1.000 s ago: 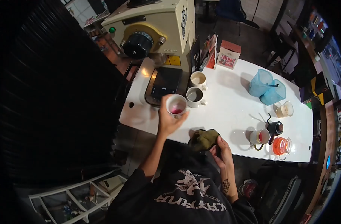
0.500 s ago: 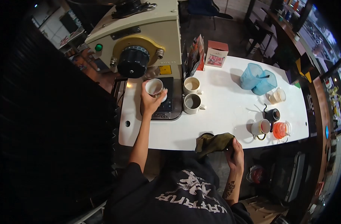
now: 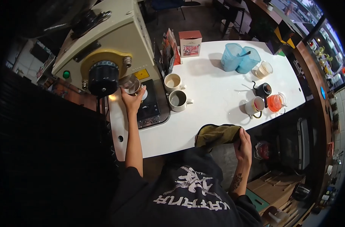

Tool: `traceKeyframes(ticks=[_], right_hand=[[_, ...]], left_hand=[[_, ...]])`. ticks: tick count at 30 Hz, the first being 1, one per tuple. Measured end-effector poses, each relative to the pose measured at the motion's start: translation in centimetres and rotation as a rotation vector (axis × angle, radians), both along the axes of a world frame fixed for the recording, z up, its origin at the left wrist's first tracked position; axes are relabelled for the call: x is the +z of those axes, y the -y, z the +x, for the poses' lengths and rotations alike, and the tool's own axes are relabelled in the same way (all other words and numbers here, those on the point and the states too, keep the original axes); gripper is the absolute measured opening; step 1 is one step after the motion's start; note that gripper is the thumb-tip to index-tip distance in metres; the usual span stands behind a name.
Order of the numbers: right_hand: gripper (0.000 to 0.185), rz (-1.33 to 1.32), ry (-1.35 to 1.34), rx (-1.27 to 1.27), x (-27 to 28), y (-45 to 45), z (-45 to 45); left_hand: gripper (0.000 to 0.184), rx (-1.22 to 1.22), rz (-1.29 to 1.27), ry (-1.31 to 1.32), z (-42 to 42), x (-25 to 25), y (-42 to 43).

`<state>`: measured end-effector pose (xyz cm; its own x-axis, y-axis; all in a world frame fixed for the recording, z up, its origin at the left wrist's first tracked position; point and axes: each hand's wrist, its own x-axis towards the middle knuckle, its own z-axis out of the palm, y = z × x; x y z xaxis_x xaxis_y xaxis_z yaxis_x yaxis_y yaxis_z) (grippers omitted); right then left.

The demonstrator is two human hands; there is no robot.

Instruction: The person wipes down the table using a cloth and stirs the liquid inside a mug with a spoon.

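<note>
My left hand (image 3: 132, 100) is wrapped round a small cup (image 3: 132, 90), held just under the spout of a cream coffee grinder (image 3: 136, 41). The hand partly hides the cup, and its contents are not clear. Beneath it is a dark flat scale (image 3: 151, 103) on the grinder's base. Two mugs, a cream mug (image 3: 172, 81) and a mug with a dark inside (image 3: 178, 99), stand close to the right of the base. At the table's front edge, my right hand (image 3: 243, 145) grips one end of an olive cloth (image 3: 217, 135), which hangs out to the left.
On the white table (image 3: 206, 94) stand blue plastic containers (image 3: 238, 59), a glass cup (image 3: 264, 70), a black kettle (image 3: 263, 90), a white mug (image 3: 253, 106) and an orange glass server (image 3: 275, 102). A red and white box (image 3: 190, 44) and bags (image 3: 170, 51) are at the back.
My left hand has moved the cup back, closer under the grinder's spout. The cloth in my right hand is more stretched out. The camera's view has turned to the right.
</note>
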<state>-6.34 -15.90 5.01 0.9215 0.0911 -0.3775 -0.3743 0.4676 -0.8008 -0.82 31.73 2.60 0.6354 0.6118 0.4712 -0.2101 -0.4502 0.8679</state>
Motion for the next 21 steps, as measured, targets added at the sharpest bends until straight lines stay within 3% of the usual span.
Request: traceKeyframes(ticks=[2,5,8,9,10,11,12,13,15,16,17,18,21], right_hand=[[0.031,-0.081,0.111,0.072,1.8,-0.1,0.1],[0.033,-0.285,0.168,0.098,2.2,0.2,0.4],[0.034,-0.506,0.279,0.148,2.9,0.6,0.4],[0.034,-0.674,0.378,0.238,4.9,0.1,0.1],[0.034,-0.842,0.477,0.33,6.5,0.0,0.0],[0.03,-0.86,0.481,0.53,7.4,0.6,0.9],[0.03,-0.854,0.486,0.524,8.4,0.6,1.4],[0.027,-0.797,0.6,0.684,9.4,0.6,1.6],[0.021,-0.671,0.779,0.961,10.5,0.4,2.2],[0.021,-0.667,0.785,0.991,11.7,0.0,2.8],[0.02,-0.616,0.839,1.031,13.3,-0.9,3.0],[0.02,-0.564,0.894,1.067,14.2,-1.2,3.3],[0.019,-0.664,0.84,1.046,13.8,-0.4,4.1]], left_hand=[[0.069,-0.018,-0.106,0.009,0.1,-0.6,-0.2],[0.086,-0.002,-0.024,-0.005,-0.9,1.7,1.3],[0.093,0.042,0.017,-0.003,-3.4,-0.7,0.7],[0.091,0.142,0.149,-0.014,-5.2,-0.5,1.7],[0.077,0.17,0.07,-0.03,-7.2,1.3,4.9],[0.06,0.176,0.047,0.007,-8.7,1.5,7.2],[0.048,0.125,0.033,0.0,-10.3,0.7,9.3],[0.041,0.002,-0.095,0.013,-10.9,1.3,12.6],[0.035,-0.467,0.003,-0.141,-11.3,2.8,16.3],[0.044,-0.855,0.171,-0.276,-9.3,6.5,19.2],[0.058,-1.045,0.141,-0.325,-8.3,6.3,20.3],[0.058,-1.169,0.115,-0.352,-7.6,6.6,21.6],[0.053,-1.239,0.017,-0.323,-6.7,4.9,24.1]])
